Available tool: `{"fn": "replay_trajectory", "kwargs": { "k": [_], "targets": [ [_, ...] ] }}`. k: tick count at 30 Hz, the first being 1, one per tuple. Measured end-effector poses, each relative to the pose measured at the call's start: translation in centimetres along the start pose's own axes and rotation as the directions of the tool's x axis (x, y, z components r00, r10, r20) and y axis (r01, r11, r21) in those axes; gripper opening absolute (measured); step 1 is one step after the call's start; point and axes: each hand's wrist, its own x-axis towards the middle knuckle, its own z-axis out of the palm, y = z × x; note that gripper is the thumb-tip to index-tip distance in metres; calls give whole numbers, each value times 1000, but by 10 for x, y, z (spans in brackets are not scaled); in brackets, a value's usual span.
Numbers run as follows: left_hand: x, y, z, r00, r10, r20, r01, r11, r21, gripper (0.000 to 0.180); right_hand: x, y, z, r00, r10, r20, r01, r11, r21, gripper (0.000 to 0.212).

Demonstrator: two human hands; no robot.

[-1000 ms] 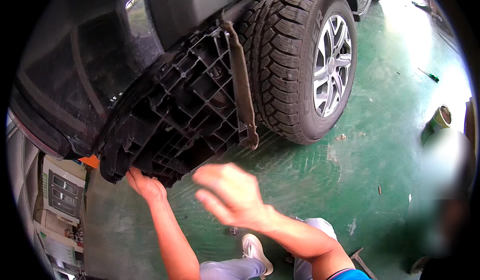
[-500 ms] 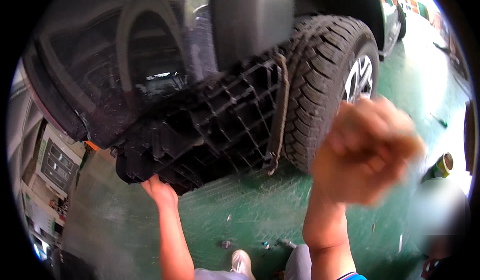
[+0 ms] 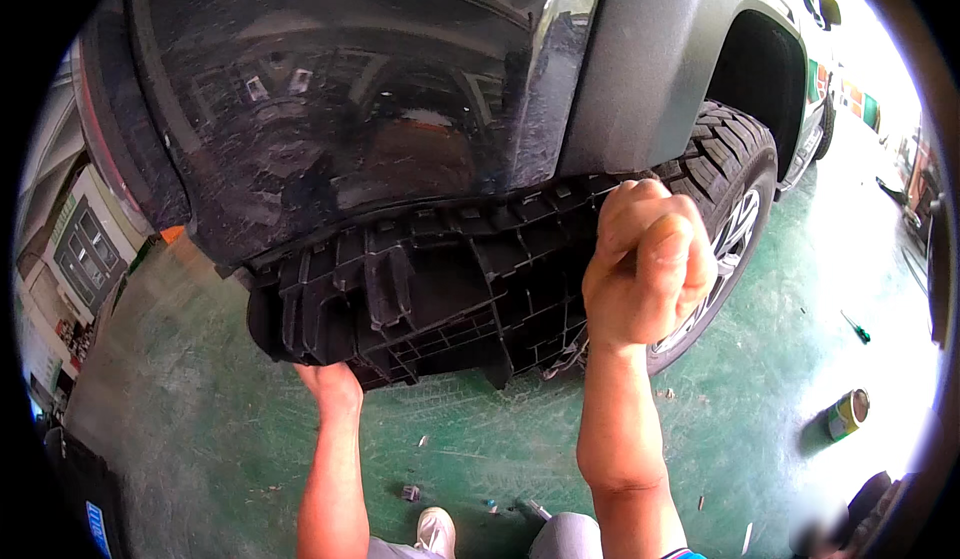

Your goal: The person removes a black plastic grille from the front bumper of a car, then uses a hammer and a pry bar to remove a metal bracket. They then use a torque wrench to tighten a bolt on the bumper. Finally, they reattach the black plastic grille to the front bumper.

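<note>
A black plastic bumper panel (image 3: pixel 440 284), ribbed and latticed, sits under the dark, scratched rear body panel (image 3: pixel 350 109) of a vehicle. Its left end is held from below by my left hand (image 3: pixel 332 387), whose fingers are partly hidden behind the edge. My right hand (image 3: pixel 648 264) is closed in a fist at the panel's right end, beside the rear tyre (image 3: pixel 735 144). No tool shows in that fist. Whether it touches the panel I cannot tell. The panel's upper edge lies close along the bottom of the bodywork.
Grey wheel-arch trim (image 3: pixel 645 69) rises above the tyre. Small bits, including a dark block (image 3: pixel 411 493), lie on the green floor (image 3: pixel 480 439) near my shoe (image 3: pixel 436 532). A green-and-yellow can (image 3: pixel 848 414) and a green-handled tool (image 3: pixel 857 327) are to the right.
My right fist, blurred beside the tyre before, is now in front of the panel's right end. The panel's right part has swung up toward the bodywork. My left hand keeps its hold.
</note>
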Motion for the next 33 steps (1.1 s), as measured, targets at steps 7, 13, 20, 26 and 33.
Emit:
{"fn": "replay_trajectory", "kwargs": {
  "k": [7, 13, 20, 26, 33],
  "targets": [
    [0, 0, 1, 998, 48, 37, -45, 996, -78, 46, -23, -49, -22, 848, 48, -529, -129, 985, -117, 21],
    [0, 1, 6, 997, -49, -62, 46, 997, -54, 64, -69, -31, -24, 809, 330, -486, -534, 759, -373, 23],
    [-2, -7, 4, 997, -23, -68, 17, 997, -81, 63, -59, -10, 4, 978, 17, -209, -180, 577, -796, 46],
    [-3, -8, 2, 996, -41, -83, 37, 998, -49, 51, -51, 1, 9, 991, -52, -124, -93, 399, -912, 42],
    [8, 6, 5, 999, -11, -34, 11, 1000, 7, 48, -82, -8, 3, 855, 190, -483, -412, 814, -409, 45]
  ]
}}
